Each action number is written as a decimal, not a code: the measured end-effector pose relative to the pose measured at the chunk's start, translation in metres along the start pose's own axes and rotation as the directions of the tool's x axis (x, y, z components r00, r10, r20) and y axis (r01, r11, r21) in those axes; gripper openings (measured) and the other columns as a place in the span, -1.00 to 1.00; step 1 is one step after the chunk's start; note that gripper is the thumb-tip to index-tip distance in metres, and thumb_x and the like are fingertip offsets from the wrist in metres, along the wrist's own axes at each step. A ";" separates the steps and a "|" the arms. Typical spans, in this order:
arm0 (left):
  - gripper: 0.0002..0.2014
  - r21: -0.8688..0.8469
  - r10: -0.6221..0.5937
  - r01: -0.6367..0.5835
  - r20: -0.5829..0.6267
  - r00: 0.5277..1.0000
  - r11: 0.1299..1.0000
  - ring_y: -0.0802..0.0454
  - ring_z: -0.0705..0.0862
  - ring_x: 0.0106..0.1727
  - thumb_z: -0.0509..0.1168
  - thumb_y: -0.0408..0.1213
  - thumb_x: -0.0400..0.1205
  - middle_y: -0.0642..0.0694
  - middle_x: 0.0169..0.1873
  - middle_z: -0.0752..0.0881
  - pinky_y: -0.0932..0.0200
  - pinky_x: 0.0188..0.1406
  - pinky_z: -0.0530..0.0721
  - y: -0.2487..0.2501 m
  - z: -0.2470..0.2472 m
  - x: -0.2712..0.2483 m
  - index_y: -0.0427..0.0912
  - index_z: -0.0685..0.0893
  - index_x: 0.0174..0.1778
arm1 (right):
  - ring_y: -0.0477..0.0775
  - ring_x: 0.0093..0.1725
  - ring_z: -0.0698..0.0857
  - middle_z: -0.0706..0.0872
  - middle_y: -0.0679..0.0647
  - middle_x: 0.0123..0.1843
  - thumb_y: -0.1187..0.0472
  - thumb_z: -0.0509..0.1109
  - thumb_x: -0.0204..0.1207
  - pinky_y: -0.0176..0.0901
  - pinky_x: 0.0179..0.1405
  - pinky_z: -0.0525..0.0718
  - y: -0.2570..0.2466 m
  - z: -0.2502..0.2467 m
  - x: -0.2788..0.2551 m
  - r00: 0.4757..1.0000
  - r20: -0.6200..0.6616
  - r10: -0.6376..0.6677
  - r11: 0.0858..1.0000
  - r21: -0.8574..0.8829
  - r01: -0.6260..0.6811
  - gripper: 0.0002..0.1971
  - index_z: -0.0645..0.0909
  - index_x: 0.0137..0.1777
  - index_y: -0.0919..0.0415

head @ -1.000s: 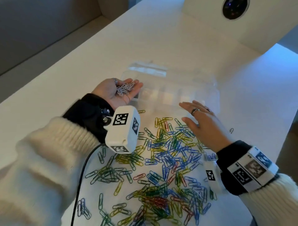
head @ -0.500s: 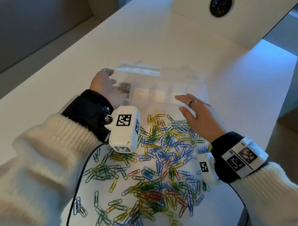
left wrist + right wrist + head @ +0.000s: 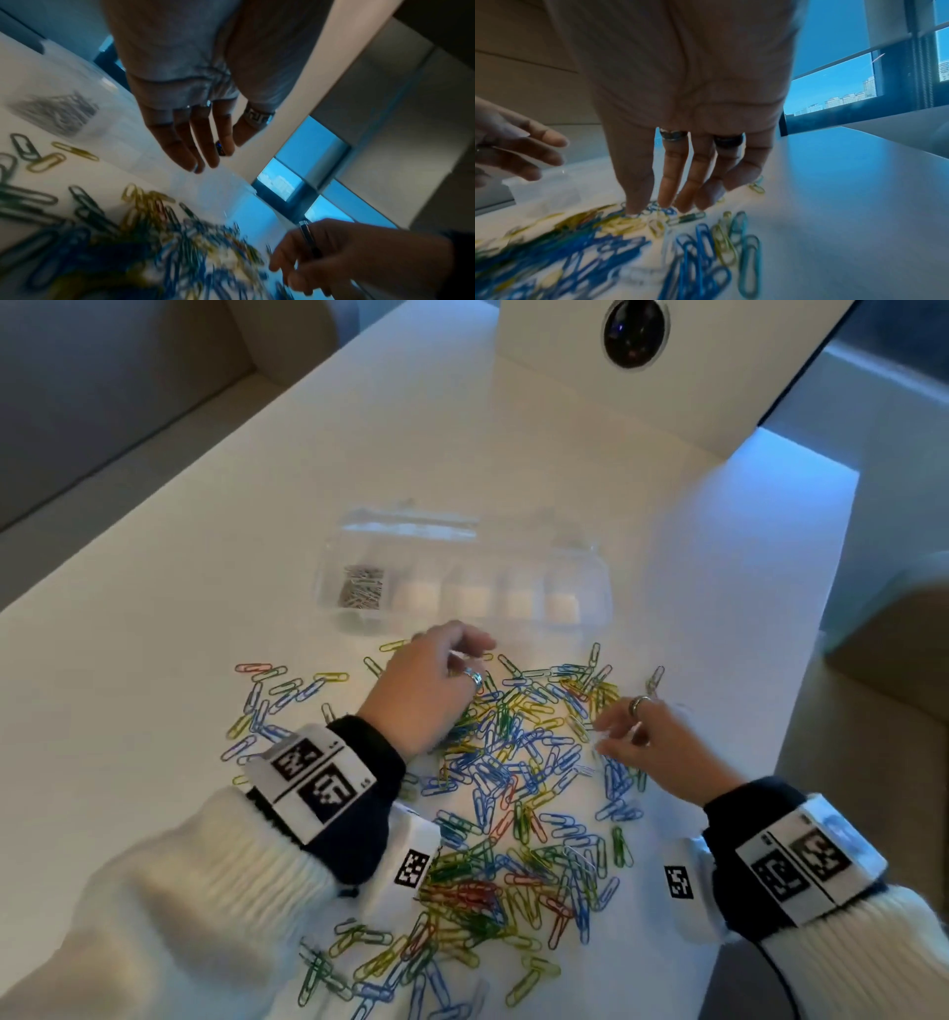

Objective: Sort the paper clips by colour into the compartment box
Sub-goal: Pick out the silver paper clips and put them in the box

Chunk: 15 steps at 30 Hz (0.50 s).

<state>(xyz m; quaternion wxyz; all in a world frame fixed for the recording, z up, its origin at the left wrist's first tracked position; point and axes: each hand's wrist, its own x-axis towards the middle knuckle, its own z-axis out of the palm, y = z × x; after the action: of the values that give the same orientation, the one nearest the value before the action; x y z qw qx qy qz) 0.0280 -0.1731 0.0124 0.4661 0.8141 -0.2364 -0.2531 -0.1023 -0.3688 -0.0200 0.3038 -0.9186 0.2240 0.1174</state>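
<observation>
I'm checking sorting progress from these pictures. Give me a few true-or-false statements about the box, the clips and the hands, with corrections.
1. The silver clips lie in the box's leftmost compartment. True.
2. Every compartment of the compartment box holds clips. False: the other compartments look empty.
3. The coloured clips are spread on the table in front of the box. True.
4. The left hand holds a handful of silver clips. False: its fingers are relaxed and empty.
5. The right hand rests inside the box. False: it reaches into the pile.

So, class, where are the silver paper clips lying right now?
In the head view, the silver paper clips lie in the leftmost compartment of the clear compartment box, beyond the coloured pile.
</observation>
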 end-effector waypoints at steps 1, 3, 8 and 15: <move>-0.79 0.062 0.007 -0.012 0.072 0.997 0.998 0.19 0.58 -0.06 0.21 -0.40 0.64 0.04 0.02 0.65 0.53 -0.19 0.47 0.001 0.009 -0.004 -0.06 0.63 0.12 | -0.21 -0.37 0.49 0.59 -0.04 -0.31 0.27 0.52 0.38 -0.44 -0.26 0.51 0.002 0.004 -0.002 1.000 0.006 0.021 1.000 0.023 -0.021 -0.85 0.64 -0.09 0.18; -0.77 0.156 0.009 -0.043 0.211 0.977 0.987 0.21 0.56 -0.10 0.19 -0.40 0.65 -0.01 0.02 0.64 0.52 -0.22 0.44 0.002 0.027 -0.008 -0.13 0.62 0.17 | -0.13 -0.35 0.49 0.57 -0.05 -0.32 0.25 0.57 0.32 -0.32 -0.24 0.50 0.004 0.012 -0.005 0.999 0.014 0.044 0.997 0.056 -0.045 -0.79 0.55 -0.20 0.10; -0.70 0.335 -0.039 -0.081 0.338 0.940 0.939 0.04 0.59 0.11 0.15 -0.40 0.66 -0.10 0.20 0.62 0.20 0.16 0.54 0.004 0.062 -0.001 -0.14 0.57 0.29 | 0.04 -0.21 0.49 0.53 -0.03 -0.32 0.17 0.61 0.27 -0.20 -0.22 0.46 -0.001 0.029 -0.008 0.996 0.007 0.090 0.996 0.001 -0.090 -0.68 0.47 -0.23 0.13; -0.61 0.536 -0.060 -0.145 0.346 0.936 0.832 -0.11 0.57 0.26 0.17 -0.40 0.64 -0.09 0.30 0.57 -0.03 0.17 0.60 0.009 0.096 0.018 -0.01 0.48 0.38 | -0.10 -0.39 0.47 0.58 0.01 -0.24 0.20 0.57 0.34 -0.22 -0.29 0.48 0.007 0.035 -0.003 0.985 -0.034 0.171 0.981 0.100 -0.167 -0.68 0.42 -0.15 0.18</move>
<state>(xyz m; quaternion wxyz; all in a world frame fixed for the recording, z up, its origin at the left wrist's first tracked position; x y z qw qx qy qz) -0.0208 -0.2500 -0.0253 0.1668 0.8503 -0.3964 -0.3032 -0.1110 -0.3521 -0.0499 0.3322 -0.8827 0.3129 0.1121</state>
